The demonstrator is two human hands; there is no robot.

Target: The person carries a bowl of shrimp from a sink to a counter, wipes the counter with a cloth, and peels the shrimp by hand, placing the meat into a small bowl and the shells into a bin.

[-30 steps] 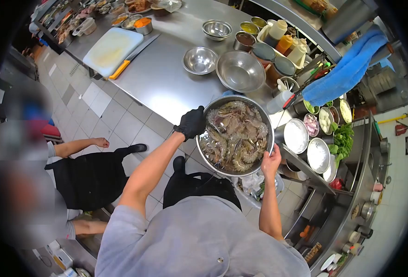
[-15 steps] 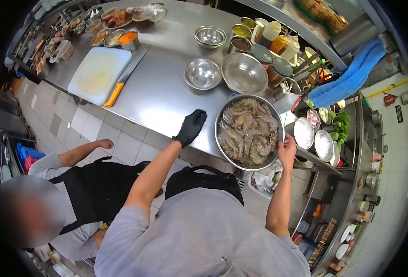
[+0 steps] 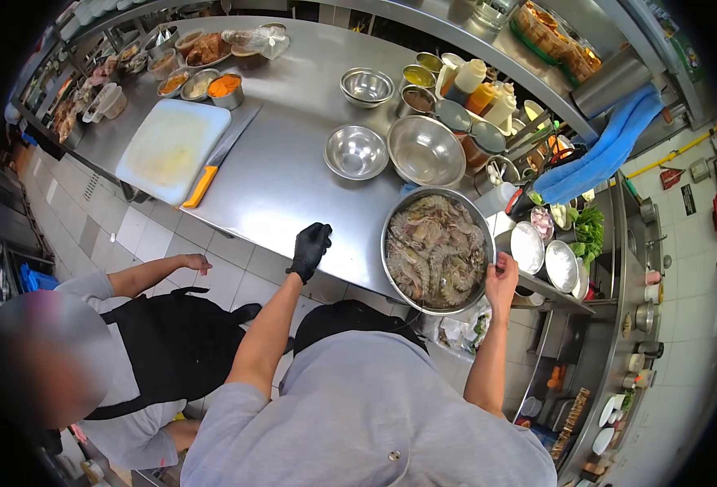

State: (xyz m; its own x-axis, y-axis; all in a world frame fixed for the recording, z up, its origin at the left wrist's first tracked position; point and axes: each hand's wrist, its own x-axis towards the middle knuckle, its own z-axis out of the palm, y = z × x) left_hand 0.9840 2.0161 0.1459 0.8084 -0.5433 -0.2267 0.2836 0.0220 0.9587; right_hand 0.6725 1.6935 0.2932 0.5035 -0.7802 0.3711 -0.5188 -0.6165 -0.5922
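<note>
A round metal bowl (image 3: 386,268) full of raw grey shrimp (image 3: 439,247) sits at the table's front edge. My bare right hand (image 3: 501,280) grips its right rim. To the left of that bowl, over the front of the steel table, is my left hand (image 3: 310,250) in a black glove. Its fingers are curled closed, and whatever may be inside them is hidden. Behind the shrimp stand a wide metal bowl (image 3: 426,151) and a smaller metal bowl (image 3: 356,152), both with nothing in them.
A white cutting board (image 3: 172,150) and a yellow-handled knife (image 3: 202,186) lie at the table's left. Sauce bottles (image 3: 482,97) and tubs line the right side beneath a shelf with a blue cloth (image 3: 602,150). A co-worker (image 3: 155,349) stands close on my left.
My gloved left hand has moved left and toward me, away from the shrimp bowl. My right hand stays at the rim. The view has shifted slightly, and the co-worker's hand has opened somewhat.
</note>
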